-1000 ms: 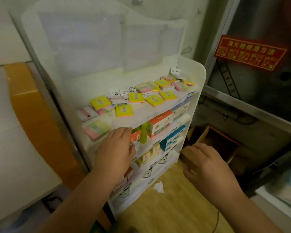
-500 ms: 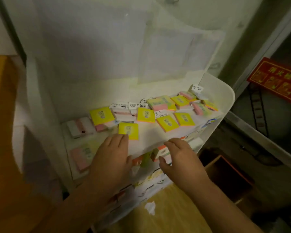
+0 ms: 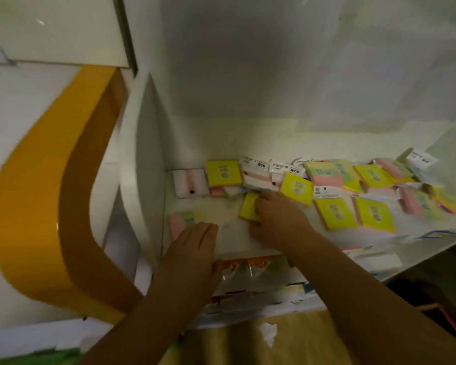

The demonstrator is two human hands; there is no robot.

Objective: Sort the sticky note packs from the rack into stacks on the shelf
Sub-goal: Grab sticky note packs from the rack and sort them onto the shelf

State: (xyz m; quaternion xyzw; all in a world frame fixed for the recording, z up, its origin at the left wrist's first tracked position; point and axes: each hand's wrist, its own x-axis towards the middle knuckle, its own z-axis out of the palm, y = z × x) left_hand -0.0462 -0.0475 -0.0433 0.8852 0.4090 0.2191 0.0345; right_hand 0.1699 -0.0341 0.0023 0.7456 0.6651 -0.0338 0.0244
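Right hand (image 3: 277,219) fingers grip yellow sticky note pack (image 3: 248,206) on white shelf (image 3: 237,239). Left hand (image 3: 192,248) flat, fingers straight, over pastel pack (image 3: 186,219) at shelf's left front.

Non-task stuff: curved yellow band (image 3: 24,196) with brown band (image 3: 87,206) beside it on white panel (image 3: 19,109) at left, wooden floor (image 3: 234,343) at bottom with crumpled white paper scrap (image 3: 268,333) on it, green strip (image 3: 37,358) bottom left corner, blurry.
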